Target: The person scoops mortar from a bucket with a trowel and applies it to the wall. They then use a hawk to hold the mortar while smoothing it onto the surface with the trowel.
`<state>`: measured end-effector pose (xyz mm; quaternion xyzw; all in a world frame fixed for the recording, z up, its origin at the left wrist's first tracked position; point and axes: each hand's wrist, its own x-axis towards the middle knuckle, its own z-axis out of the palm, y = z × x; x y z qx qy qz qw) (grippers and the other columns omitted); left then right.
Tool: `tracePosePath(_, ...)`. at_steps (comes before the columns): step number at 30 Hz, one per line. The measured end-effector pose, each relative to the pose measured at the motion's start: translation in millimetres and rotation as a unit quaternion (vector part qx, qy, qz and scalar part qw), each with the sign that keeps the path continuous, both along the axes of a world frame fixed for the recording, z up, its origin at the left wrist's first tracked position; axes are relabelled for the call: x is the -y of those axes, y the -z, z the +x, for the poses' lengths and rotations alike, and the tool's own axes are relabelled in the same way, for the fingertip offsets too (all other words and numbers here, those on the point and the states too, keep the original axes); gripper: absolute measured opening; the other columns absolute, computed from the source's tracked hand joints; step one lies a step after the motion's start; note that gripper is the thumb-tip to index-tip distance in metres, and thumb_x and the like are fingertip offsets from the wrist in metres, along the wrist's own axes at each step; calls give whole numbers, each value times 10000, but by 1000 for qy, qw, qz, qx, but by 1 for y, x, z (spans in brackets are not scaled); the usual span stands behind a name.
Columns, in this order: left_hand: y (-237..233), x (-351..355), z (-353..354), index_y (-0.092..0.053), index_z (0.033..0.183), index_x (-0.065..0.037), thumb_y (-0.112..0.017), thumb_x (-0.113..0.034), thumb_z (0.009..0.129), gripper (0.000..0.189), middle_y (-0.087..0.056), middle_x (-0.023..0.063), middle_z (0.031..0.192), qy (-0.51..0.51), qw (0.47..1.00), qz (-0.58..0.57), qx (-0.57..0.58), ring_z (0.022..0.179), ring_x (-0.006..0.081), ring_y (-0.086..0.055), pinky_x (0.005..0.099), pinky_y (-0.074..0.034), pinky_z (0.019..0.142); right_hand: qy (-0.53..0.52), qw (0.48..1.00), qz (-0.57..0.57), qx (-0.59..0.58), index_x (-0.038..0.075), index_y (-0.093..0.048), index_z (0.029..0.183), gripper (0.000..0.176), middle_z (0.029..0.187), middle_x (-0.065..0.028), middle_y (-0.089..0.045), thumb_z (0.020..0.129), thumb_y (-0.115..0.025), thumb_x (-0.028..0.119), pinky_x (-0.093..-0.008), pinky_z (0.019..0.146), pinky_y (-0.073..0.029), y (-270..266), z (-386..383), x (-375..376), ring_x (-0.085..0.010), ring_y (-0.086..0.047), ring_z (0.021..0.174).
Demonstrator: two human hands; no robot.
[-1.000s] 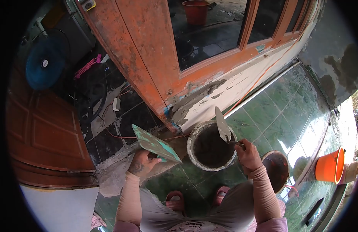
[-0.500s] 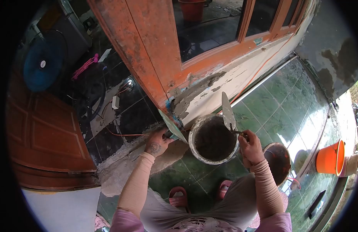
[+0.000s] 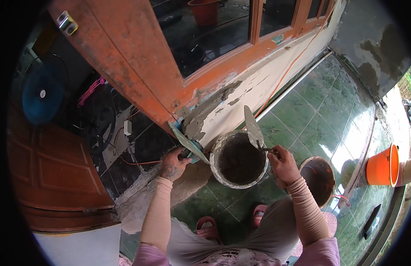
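Observation:
My right hand (image 3: 284, 165) is closed around the handle of a pointed trowel (image 3: 253, 127), its blade tilted up over the right rim of a bucket (image 3: 216, 174). Dark grey wet mortar (image 3: 239, 160) fills part of that bucket. A turquoise plastering float (image 3: 191, 144), seen nearly edge-on, is gripped in my left hand (image 3: 173, 165). The float slants beside the lower end of the orange door frame (image 3: 145, 95), close to the bucket's left rim. My left fingers are partly hidden behind the float's handle.
A second bucket (image 3: 318, 181) stands right of my right hand, with an orange bucket (image 3: 383, 165) farther right. An orange cord (image 3: 298, 57) runs along the patchy wall (image 3: 241, 104). At left are a blue fan (image 3: 43, 94) and a brown door (image 3: 59, 168).
My view has shifted, so the door frame and mortar bucket sit farther left. A tape measure now shows on the upper frame. Both hands keep hold of their tools.

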<state>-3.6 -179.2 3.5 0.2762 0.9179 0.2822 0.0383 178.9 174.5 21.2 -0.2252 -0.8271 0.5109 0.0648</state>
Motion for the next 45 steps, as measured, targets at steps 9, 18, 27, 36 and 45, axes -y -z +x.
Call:
tracePosePath(9,-14,-4,-2,-681,1106,-60,-800,-201,800,357,-730,122,868,-1,998,29,49,799,331,-687,436,-522,780,-15,1000,8,24,-30,-635,1027,277,895,-253,-678,893,-661,211,-451,785,-521,-15,1,-5,-428,-673,886)
tracePosePath(18,-17,-10,2,-681,1057,-60,-799,-222,810,318,-712,115,783,-21,997,48,63,733,310,-684,429,-519,753,-23,999,-7,23,-32,-624,1014,267,876,-258,-671,894,-653,205,-457,771,-519,-19,2,-4,-441,-666,870)
tracePosePath(27,-9,-9,1,-674,1085,-78,-793,-249,817,339,-718,106,804,-18,996,71,51,731,307,-686,429,-518,757,-25,999,-8,29,-32,-618,1009,268,866,-259,-669,891,-661,205,-457,763,-518,-25,0,-2,-442,-666,862)
tracePosePath(36,-18,-17,6,-670,1082,-68,-783,-242,845,316,-719,111,820,-25,993,91,64,713,308,-688,420,-522,747,-42,999,-13,30,-29,-618,1017,260,858,-253,-672,895,-663,197,-460,755,-515,-23,-4,-3,-440,-666,849)
tracePosePath(45,-2,-7,3,-672,1065,-56,-776,-241,852,301,-727,112,838,-11,995,93,33,738,309,-701,419,-521,747,-52,998,-23,39,-33,-619,1026,264,877,-247,-685,893,-654,193,-465,766,-519,-16,-7,-7,-437,-670,861)
